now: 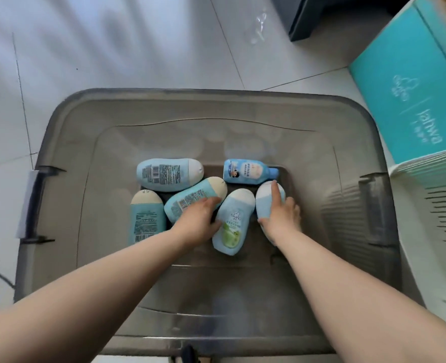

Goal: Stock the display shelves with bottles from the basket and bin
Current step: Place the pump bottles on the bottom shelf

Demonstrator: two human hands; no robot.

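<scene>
your left hand [198, 218] lies on a slanted bottle [188, 203] in the middle of the pile. its fingers lie over the bottle's lower side and the thumb spreads toward the green-label bottle [231, 224]. whether it really grips cannot be told. your right hand [282, 213] holds the right bottle [265, 203], with the index finger laid up along its pale cap, the thumb on the near left side and the other fingers wrapped round the right side.

pale floor tiles [112, 48] run under everything. on them stands the grey see-through bin [216, 95], which fills most of the view, and both your forearms reach down into it. to your right a teal box [410, 87] leans over a white slatted basket [431, 205], just beside the bin's right wall. a dark base [321, 19] sits at the top.

six bottles lie at the bottom of the bin, all on their sides and crowded together. the barcode bottle [168, 174] lies across the back left, touching the slanted one. the left bottle [146, 218] lies with its cap pointing away from you. the green-label bottle sits between your two hands. the smallest, a cartoon bottle [248, 171], lies at the back right, just beyond your right index fingertip.
</scene>
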